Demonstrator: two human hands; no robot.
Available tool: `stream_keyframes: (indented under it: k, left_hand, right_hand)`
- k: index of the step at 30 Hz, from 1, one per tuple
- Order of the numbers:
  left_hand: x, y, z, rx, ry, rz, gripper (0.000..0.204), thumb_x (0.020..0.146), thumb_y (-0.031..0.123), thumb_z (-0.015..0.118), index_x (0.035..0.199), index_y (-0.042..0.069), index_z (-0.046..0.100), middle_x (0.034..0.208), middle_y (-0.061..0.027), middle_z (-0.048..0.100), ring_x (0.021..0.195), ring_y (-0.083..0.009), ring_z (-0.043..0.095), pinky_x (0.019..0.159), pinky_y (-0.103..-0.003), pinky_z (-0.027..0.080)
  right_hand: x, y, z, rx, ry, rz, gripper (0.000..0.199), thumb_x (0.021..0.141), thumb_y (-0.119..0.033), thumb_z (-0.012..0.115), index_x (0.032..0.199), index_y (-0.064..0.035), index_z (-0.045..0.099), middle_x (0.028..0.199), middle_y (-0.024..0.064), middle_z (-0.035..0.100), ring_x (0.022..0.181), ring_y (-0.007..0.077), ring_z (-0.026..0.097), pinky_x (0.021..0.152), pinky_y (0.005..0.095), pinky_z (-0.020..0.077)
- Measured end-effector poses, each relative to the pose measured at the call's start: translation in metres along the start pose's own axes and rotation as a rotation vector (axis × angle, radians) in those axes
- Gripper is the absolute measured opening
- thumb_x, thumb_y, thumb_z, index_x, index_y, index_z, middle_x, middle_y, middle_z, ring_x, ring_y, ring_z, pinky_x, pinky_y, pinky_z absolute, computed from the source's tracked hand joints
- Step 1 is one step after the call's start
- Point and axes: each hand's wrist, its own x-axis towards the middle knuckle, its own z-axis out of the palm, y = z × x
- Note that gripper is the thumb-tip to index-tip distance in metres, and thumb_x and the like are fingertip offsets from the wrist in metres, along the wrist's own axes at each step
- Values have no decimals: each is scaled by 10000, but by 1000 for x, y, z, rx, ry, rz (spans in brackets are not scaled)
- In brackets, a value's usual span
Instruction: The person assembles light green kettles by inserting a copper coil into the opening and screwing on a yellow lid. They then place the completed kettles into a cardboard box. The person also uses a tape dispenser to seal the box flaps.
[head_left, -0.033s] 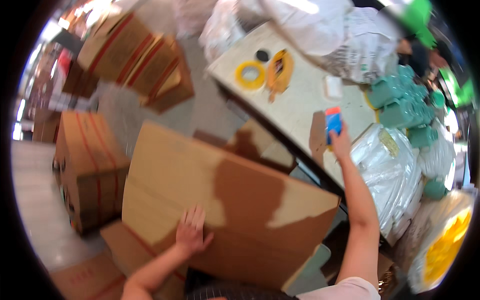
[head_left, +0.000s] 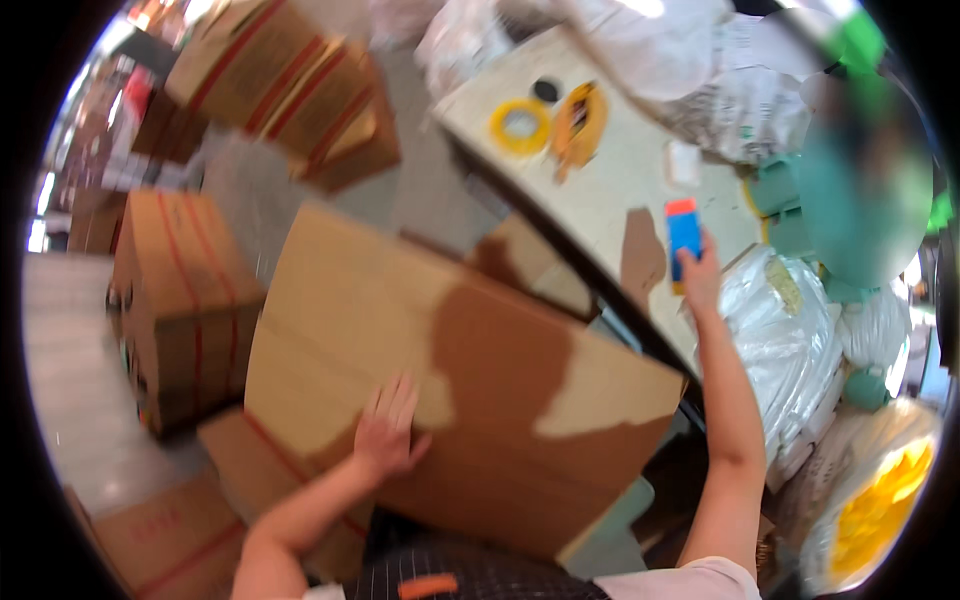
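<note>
**Technician:** Fingers [head_left: 398, 400] of your left hand [head_left: 385, 435] are spread flat and released, pressing palm-down on the large flattened cardboard sheet [head_left: 440, 380]. Nothing is gripped there.

**Operator:** And the other side?

**Technician:** Your right hand [head_left: 700, 275] is raised to the edge of the pale worktable [head_left: 610, 200], its fingers closed around a small blue tool with an orange end [head_left: 684, 235] (its exact kind cannot be told from this view). The tool stands roughly upright, just beside a brown cardboard scrap [head_left: 640, 260] lying on the tabletop.

**Operator:** Where does the sheet sit relative to you?

**Technician:** It lies tilted across the space directly in front of your body, its far edge near the table and its near corner over your lap. A dark patch covers its middle.

**Operator:** What surrounds it?

**Technician:** To your left, a closed carton with red stripes [head_left: 180, 300] stands on the floor; more striped cartons [head_left: 290, 90] are stacked farther off. On the table, well apart from your right hand, lie a yellow tape roll [head_left: 520, 127] and an orange tape roll [head_left: 580, 120]. To your right, clear plastic bags [head_left: 790, 340] are piled.
</note>
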Motion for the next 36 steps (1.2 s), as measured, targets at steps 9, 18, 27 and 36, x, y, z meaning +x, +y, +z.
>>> stream_keyframes:
  k: [9, 18, 27, 36]
  left_hand:
    - [15, 3, -37, -127, 120, -27, 748, 881, 325, 697, 1495, -9, 429, 1647, -172, 316, 1548, -337, 247, 1251, -474, 227]
    - [24, 2, -45, -1723, -296, -785, 306, 1041, 304, 561, 1004, 48, 726, 1008, -42, 679, 966, -161, 579, 895, -351, 460]
    - [18, -35, -9, -1669, 318, -677, 264, 1015, 157, 615, 799, 18, 676, 742, -10, 662, 720, -93, 611, 666, -279, 494]
    - [5, -231, -101, -960, 780, -535, 262, 940, 150, 678, 715, 16, 678, 823, -99, 616, 757, -234, 606, 688, -366, 477]
  right_hand:
    - [-295, -254, 6, 561, -500, -185, 411, 888, -178, 739, 1211, 70, 685, 1103, 188, 741, 1002, 237, 706, 913, 348, 536]
    - [-326, -229, 45, 434, -518, -181, 392, 886, -140, 721, 1221, 61, 678, 1129, 177, 735, 1004, 224, 699, 908, 347, 537]
    - [-324, -287, 63, 203, -692, -315, 656, 740, -144, 830, 1323, 6, 571, 1114, 165, 720, 998, 254, 717, 873, 377, 568]
    - [-300, -430, 173, 123, -722, -488, 914, 662, -122, 847, 1464, -83, 409, 1130, 187, 695, 978, 360, 720, 833, 414, 581]
